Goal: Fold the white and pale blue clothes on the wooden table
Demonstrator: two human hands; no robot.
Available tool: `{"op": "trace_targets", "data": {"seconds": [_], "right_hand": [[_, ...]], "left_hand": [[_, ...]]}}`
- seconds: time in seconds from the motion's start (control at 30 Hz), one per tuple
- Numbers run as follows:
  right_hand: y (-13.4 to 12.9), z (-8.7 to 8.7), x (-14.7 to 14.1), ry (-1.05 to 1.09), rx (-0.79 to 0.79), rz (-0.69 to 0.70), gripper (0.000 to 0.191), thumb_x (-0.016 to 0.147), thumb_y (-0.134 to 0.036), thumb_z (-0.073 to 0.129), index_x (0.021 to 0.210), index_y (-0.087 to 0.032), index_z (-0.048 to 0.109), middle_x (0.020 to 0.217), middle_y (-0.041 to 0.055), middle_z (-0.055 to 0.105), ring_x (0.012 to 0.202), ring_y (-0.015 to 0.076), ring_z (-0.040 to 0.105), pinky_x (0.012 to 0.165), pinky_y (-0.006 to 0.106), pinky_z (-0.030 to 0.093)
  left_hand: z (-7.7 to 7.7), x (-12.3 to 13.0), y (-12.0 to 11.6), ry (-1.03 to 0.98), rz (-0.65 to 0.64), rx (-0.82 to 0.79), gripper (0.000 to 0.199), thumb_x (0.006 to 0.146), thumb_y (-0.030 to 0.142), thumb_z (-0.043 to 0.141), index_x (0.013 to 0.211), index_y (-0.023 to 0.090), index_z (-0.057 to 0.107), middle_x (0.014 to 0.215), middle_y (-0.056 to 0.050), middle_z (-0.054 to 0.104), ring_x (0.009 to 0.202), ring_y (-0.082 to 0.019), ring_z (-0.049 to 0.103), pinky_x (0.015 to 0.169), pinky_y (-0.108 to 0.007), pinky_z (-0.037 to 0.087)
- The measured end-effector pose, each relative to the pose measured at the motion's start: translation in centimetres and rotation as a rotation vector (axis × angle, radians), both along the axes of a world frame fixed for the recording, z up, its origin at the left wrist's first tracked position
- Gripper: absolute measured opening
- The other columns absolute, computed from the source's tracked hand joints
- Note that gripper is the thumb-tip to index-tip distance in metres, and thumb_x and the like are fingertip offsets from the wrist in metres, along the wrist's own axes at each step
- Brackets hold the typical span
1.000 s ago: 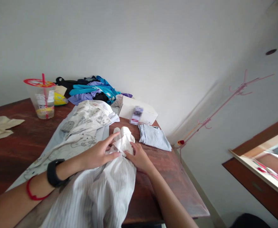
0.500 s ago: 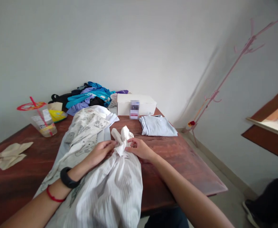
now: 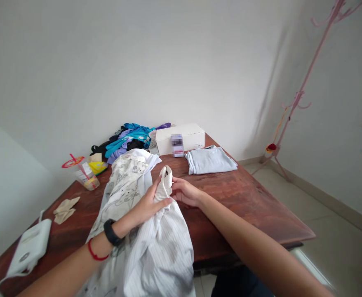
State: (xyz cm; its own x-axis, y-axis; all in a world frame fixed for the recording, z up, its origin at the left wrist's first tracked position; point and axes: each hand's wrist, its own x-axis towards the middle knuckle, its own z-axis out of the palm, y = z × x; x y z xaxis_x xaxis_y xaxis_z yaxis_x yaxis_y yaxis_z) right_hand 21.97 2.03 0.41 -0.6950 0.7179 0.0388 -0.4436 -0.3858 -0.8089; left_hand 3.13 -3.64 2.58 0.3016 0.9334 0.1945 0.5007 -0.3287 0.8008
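A white shirt with thin stripes (image 3: 161, 251) hangs over the table's front edge toward me, its collar end raised and bunched. My left hand (image 3: 148, 206) is wrapped round the shirt just below the collar, thumb across the front. From the right, my right hand (image 3: 185, 193) grips the collar's edge, its fingertips partly hidden behind the cloth. Beneath and to the left lies a white garment printed with grey animal drawings (image 3: 127, 185), spread lengthwise along the table.
On the dark wooden table (image 3: 255, 214) are a folded light-blue garment (image 3: 212, 160), a white box (image 3: 181, 136), a heap of clothes (image 3: 131, 138), a plastic cup with a straw (image 3: 86, 175), crumpled napkins (image 3: 65, 210) and a white corded device (image 3: 31, 243). A pink coat stand (image 3: 307, 78) stands right.
My left hand has closed round the shirt below the collar, which is turned more upright. My view has swung left, bringing the white device into sight.
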Motion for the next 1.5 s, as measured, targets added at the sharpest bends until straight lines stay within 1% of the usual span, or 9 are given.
{"op": "trace_targets", "data": {"seconds": [0.33, 0.63, 0.77, 0.87, 0.97, 1.1, 1.23, 1.33, 1.5], "right_hand": [[3.4, -2.0, 1.9, -0.196, 0.201, -0.15, 0.019, 0.069, -0.032, 0.071, 0.08, -0.017, 0.068, 0.065, 0.0007, 0.067, 0.07, 0.0195, 0.069, 0.077, 0.036, 0.056], [4.1, -3.0, 1.7, -0.251, 0.202, -0.143, 0.025, 0.071, -0.03, 0.072, 0.093, -0.017, 0.07, 0.079, 0.0045, 0.073, 0.069, 0.0181, 0.071, 0.071, 0.032, 0.056], [4.1, -2.8, 1.7, -0.266, 0.19, -0.153, 0.023, 0.072, -0.03, 0.073, 0.091, -0.019, 0.069, 0.084, 0.0036, 0.072, 0.071, 0.0173, 0.071, 0.071, 0.031, 0.056], [4.0, -2.8, 1.7, -0.278, 0.191, -0.161, 0.023, 0.071, -0.03, 0.074, 0.09, -0.019, 0.069, 0.085, 0.0038, 0.071, 0.071, 0.0169, 0.07, 0.071, 0.031, 0.056], [4.0, -2.9, 1.6, -0.281, 0.193, -0.167, 0.025, 0.071, -0.031, 0.074, 0.091, -0.018, 0.069, 0.088, 0.0042, 0.07, 0.073, 0.0166, 0.069, 0.072, 0.032, 0.056], [3.9, -2.8, 1.7, -0.293, 0.195, -0.173, 0.029, 0.07, -0.033, 0.077, 0.093, -0.018, 0.069, 0.088, 0.0039, 0.069, 0.074, 0.0162, 0.068, 0.071, 0.031, 0.055], [4.0, -2.8, 1.4, -0.316, 0.207, -0.175, 0.032, 0.07, -0.038, 0.079, 0.093, -0.018, 0.069, 0.087, 0.0036, 0.069, 0.073, 0.0154, 0.067, 0.07, 0.03, 0.055], [4.1, -3.1, 1.2, -0.343, 0.209, -0.187, 0.032, 0.07, -0.04, 0.08, 0.091, -0.018, 0.07, 0.085, 0.003, 0.07, 0.071, 0.0142, 0.067, 0.067, 0.027, 0.054], [4.1, -3.4, 1.1, -0.385, 0.222, -0.194, 0.034, 0.069, -0.04, 0.083, 0.091, -0.018, 0.07, 0.085, 0.0034, 0.07, 0.072, 0.0137, 0.067, 0.067, 0.026, 0.054]], "left_hand": [[3.2, -0.5, -6.6, 0.127, 0.342, 0.249, 0.073, 0.077, 0.026, 0.069, 0.145, 0.021, 0.042, 0.151, -0.013, 0.051, 0.142, -0.033, 0.047, 0.12, -0.052, 0.036], [19.4, -3.8, -13.5, 0.382, 0.731, 0.765, 0.068, 0.08, 0.051, 0.068, 0.143, 0.035, 0.052, 0.141, -0.001, 0.06, 0.128, -0.031, 0.06, 0.11, -0.048, 0.049], [26.4, -4.2, -9.7, 0.492, 0.823, 1.004, 0.068, 0.08, 0.062, 0.065, 0.14, 0.03, 0.059, 0.145, 0.003, 0.058, 0.133, -0.027, 0.054, 0.115, -0.045, 0.042], [28.4, -4.5, -3.2, 0.515, 0.773, 0.967, 0.085, 0.077, 0.076, 0.057, 0.14, 0.019, 0.059, 0.151, -0.001, 0.051, 0.133, -0.023, 0.051, 0.112, -0.041, 0.04], [26.4, -5.0, 4.4, 0.698, 0.832, 0.692, 0.085, 0.084, 0.074, 0.047, 0.146, 0.016, 0.056, 0.163, -0.006, 0.036, 0.14, -0.032, 0.04, 0.112, -0.051, 0.034], [18.0, -5.3, 11.2, 0.841, 0.751, 0.327, 0.088, 0.081, 0.055, 0.068, 0.156, 0.017, 0.042, 0.17, -0.015, 0.018, 0.148, -0.048, 0.02, 0.111, -0.072, 0.019], [6.6, -5.5, 12.5, 0.836, 0.696, 0.101, 0.082, 0.078, 0.058, 0.071, 0.146, 0.013, 0.056, 0.157, -0.027, 0.041, 0.141, -0.055, 0.032, 0.105, -0.078, 0.022], [0.0, -5.9, 12.4, 0.909, 0.658, 0.252, 0.069, 0.088, 0.054, 0.059, 0.148, 0.022, 0.054, 0.163, -0.02, 0.035, 0.152, -0.05, 0.014, 0.112, -0.078, 0.0], [-3.5, -6.6, 13.3, 0.934, 0.661, 0.391, 0.068, 0.091, 0.05, 0.053, 0.15, 0.017, 0.052, 0.163, -0.022, 0.034, 0.153, -0.048, 0.013, 0.11, -0.078, -0.013]]}}
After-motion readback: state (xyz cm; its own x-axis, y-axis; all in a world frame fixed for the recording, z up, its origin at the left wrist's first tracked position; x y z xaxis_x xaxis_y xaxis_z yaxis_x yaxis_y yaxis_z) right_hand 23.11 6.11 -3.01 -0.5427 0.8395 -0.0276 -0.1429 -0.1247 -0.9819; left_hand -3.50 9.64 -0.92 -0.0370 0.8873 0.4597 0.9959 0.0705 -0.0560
